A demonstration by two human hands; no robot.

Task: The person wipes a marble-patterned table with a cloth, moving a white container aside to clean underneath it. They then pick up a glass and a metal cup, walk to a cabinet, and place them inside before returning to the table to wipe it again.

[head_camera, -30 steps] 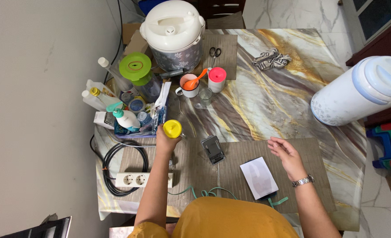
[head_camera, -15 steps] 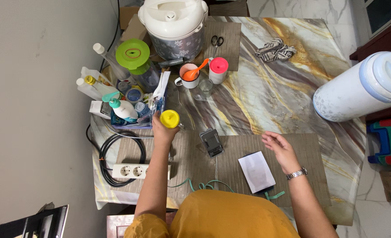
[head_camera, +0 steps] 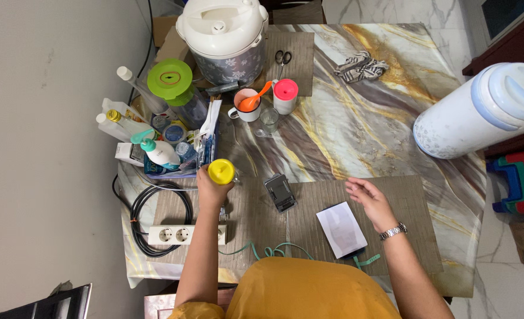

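One left hand (head_camera: 210, 188) grips one yellow-capped round bottle (head_camera: 221, 172) at the near left of the marbled tabletop (head_camera: 356, 136), one open right hand (head_camera: 369, 199) hovers beside one white paper sheet (head_camera: 341, 228), grey wall left.

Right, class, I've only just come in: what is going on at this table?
A person in a yellow top leans over a marble-patterned table. Their left hand grips a container with a round yellow lid, beside a tray of bottles. Their right hand hovers open and empty above a brown mat, near a white paper. A small dark device lies between the hands. A rice cooker and a cup with an orange spoon stand farther back.
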